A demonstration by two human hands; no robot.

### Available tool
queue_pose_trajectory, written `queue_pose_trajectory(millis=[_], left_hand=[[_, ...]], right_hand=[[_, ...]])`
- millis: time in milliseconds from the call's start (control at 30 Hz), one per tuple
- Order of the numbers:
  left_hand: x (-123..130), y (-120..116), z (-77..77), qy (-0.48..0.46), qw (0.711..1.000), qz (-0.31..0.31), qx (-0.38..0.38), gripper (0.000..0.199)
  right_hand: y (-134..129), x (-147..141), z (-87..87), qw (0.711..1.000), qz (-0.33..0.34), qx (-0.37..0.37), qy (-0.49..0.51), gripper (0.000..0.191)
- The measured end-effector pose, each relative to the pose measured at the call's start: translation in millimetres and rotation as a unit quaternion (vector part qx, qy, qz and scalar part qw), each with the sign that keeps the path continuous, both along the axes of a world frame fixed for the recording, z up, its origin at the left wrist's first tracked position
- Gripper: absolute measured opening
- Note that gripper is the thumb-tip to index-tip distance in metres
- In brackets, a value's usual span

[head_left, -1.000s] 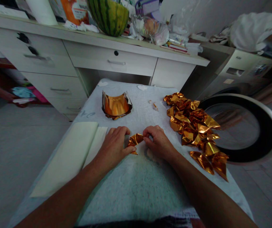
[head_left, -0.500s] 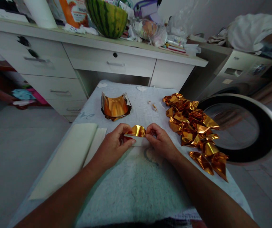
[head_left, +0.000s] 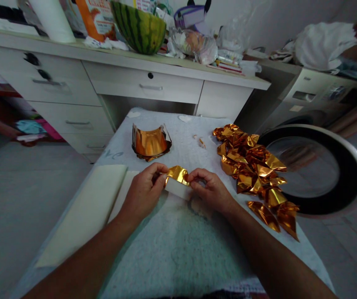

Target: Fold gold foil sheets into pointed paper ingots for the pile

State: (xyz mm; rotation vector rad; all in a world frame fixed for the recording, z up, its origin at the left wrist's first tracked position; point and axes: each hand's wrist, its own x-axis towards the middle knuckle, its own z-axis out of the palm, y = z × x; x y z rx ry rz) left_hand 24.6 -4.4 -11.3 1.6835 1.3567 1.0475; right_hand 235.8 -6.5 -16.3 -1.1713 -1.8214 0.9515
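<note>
Between my two hands is a small sheet of gold foil paper (head_left: 178, 173) with a white back, its white side folded up along the near edge. My left hand (head_left: 145, 189) pinches the sheet's left end between thumb and fingers. The right end is pinched by my right hand (head_left: 211, 189). Beyond my left hand stands a curved stack of gold foil sheets (head_left: 151, 142). To the right lies a heap of folded gold foil pieces (head_left: 249, 160), and two more folded pieces rest at its near end.
A pale folded sheet (head_left: 84, 211) lies along the table's left side. Small scraps (head_left: 201, 143) sit near the middle of the cloth-covered table (head_left: 178, 253). Behind are white drawers (head_left: 150, 85) with a cut watermelon (head_left: 139, 29) on top. An open washing machine door (head_left: 353, 170) borders the right.
The foil sheet has tilted, its right end now lower and its white strip showing more. My left hand has shifted slightly left; the camera view has moved a little.
</note>
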Motion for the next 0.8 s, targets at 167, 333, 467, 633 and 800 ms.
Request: queue_pose_trajectory(millis=[167, 333, 467, 633, 800], left_hand=[[-1, 4, -1.3, 0.086, 0.992, 0.011, 0.088, 0.011], [0, 8, -7.0, 0.173, 0.980, -0.019, 0.099, 0.011], [0, 10, -11.4, 0.262, 0.959, -0.039, 0.096, 0.012], [0, 11, -14.6, 0.274, 0.953, -0.057, 0.114, 0.015], [1, 9, -17.6, 0.256, 0.954, -0.101, 0.117, 0.022]], right_hand=[[-2, -2, 1.1, 0.997, 0.024, 0.032, -0.062, 0.010], [-5, -7, 3.7, 0.982, 0.032, 0.052, -0.179, 0.017], [-6, -11, 0.8, 0.970, 0.029, 0.064, -0.235, 0.019], [-7, -10, 0.8, 0.963, 0.036, 0.076, -0.255, 0.018], [-9, -7, 10.2, 0.954, 0.097, 0.080, -0.271, 0.017]])
